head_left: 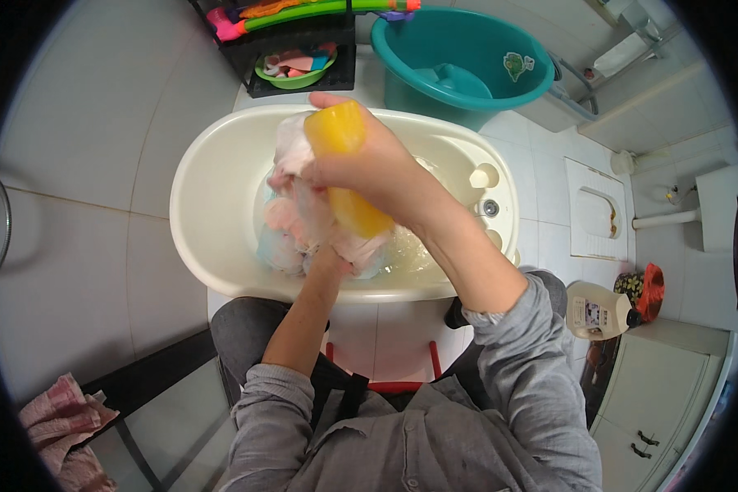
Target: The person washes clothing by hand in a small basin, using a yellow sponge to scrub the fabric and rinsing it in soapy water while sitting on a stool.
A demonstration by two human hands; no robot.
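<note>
Over the cream oval plastic tub [195,193], clamping a yellow block [336,131] in the right hand [369,160], against bunched pale-pink cloth [292,146]; below that grip, deep in the cloth with the left hand [334,264], probably for steadying, too buried to tell whether closed.
</note>
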